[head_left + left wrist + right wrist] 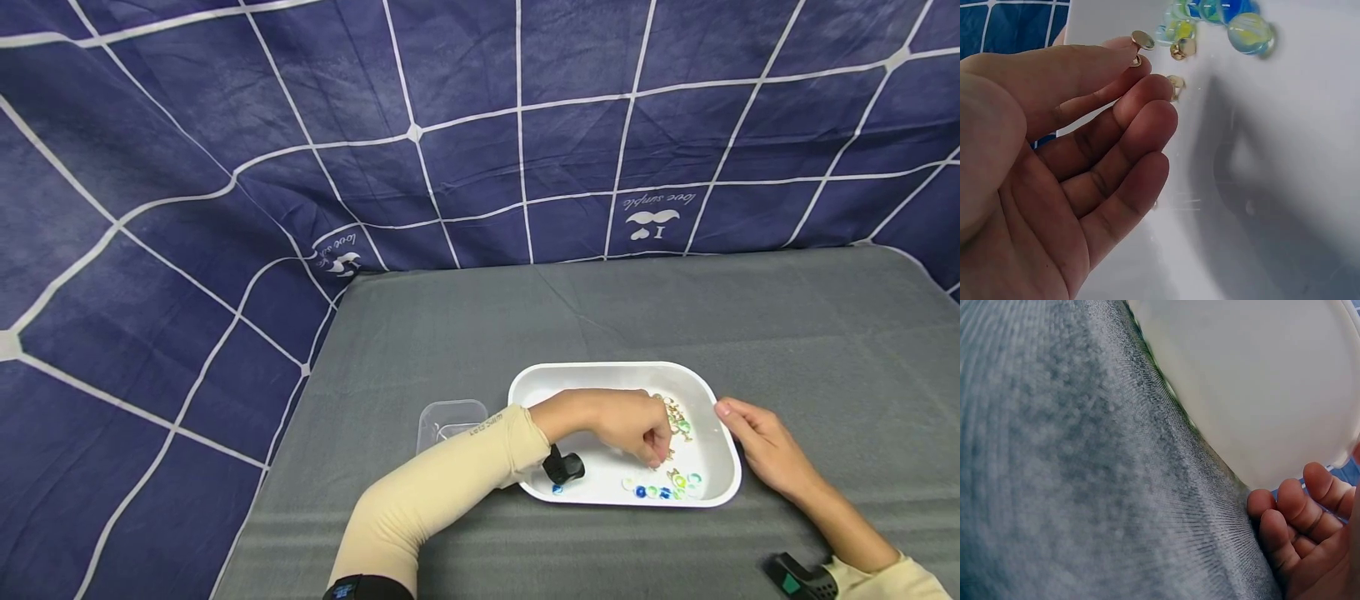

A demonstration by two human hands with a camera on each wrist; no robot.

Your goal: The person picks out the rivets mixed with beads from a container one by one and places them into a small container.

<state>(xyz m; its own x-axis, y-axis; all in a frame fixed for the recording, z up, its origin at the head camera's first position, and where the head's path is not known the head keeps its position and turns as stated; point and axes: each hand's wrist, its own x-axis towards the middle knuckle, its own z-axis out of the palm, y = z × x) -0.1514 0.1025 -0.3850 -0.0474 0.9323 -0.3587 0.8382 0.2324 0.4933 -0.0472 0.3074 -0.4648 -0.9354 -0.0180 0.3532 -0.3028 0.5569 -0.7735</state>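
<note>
Over the white tray (540, 375), my left hand (630, 421) reaches in from the left. In the left wrist view its thumb and index finger pinch a small gold stud (1142, 40) with a round flat head; the other fingers are loosely bent. Just beyond the fingertips, more gold studs (1183, 49) lie on the tray floor beside glass marbles (1250, 33). My right hand (768, 446) holds the tray's right rim, thumb at the edge. In the right wrist view its bent fingers (1297, 503) are against the tray's outer wall (1254, 394).
Blue, green and clear marbles (665, 492) lie along the tray's near side. A pile of gold pieces (675, 414) lies at its right end. A clear plastic box (453, 411) stands to the left, partly behind my left sleeve. Grey cloth (420, 333) covers the table.
</note>
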